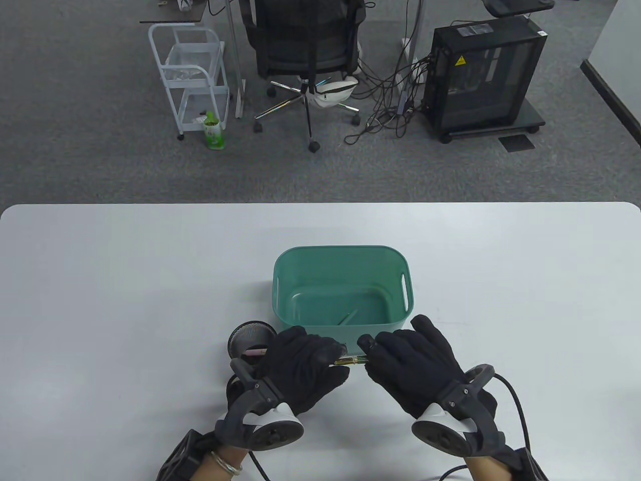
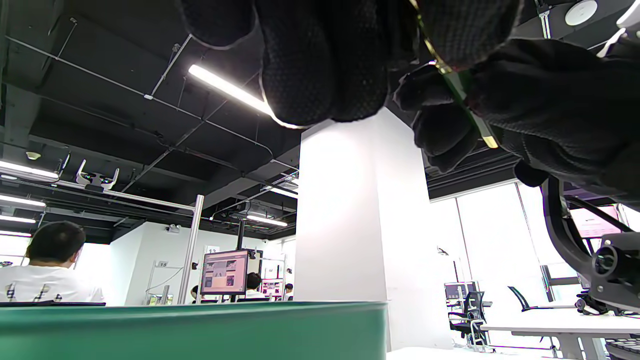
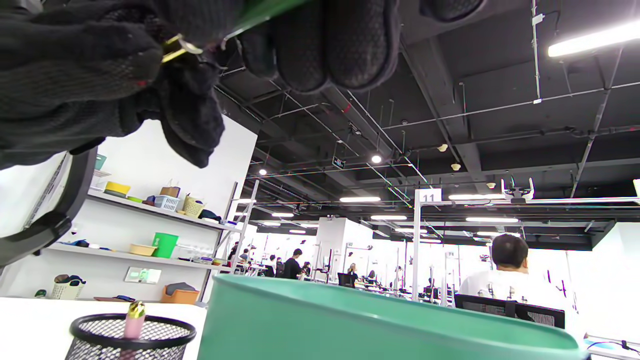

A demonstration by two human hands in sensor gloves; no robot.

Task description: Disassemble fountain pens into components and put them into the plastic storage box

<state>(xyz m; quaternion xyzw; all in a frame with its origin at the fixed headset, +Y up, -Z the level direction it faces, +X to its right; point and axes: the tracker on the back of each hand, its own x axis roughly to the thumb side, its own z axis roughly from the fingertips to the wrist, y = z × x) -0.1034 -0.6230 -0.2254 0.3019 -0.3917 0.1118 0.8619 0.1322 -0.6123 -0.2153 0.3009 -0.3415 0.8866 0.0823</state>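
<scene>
A green fountain pen with gold trim (image 1: pixel 351 359) is held level between both gloved hands, just in front of the green plastic storage box (image 1: pixel 400 300). My left hand (image 1: pixel 320 356) grips its left end, and my right hand (image 1: pixel 373 353) grips its right end. In the left wrist view the pen (image 2: pixel 462 92) runs between the dark fingers (image 2: pixel 445 135). The right wrist view shows its gold part (image 3: pixel 175 47) and a green piece (image 3: pixel 265 10) at the top edge. One green pen piece (image 1: pixel 347 317) lies on the box floor.
A black mesh pen cup (image 1: pixel 250 339) with a pink pen (image 1: pixel 254 352) stands left of the box, against my left hand; in the right wrist view the cup (image 3: pixel 132 330) shows beside the box wall (image 3: pixel 350 325). The white table (image 1: pixel 100 310) spreads both ways.
</scene>
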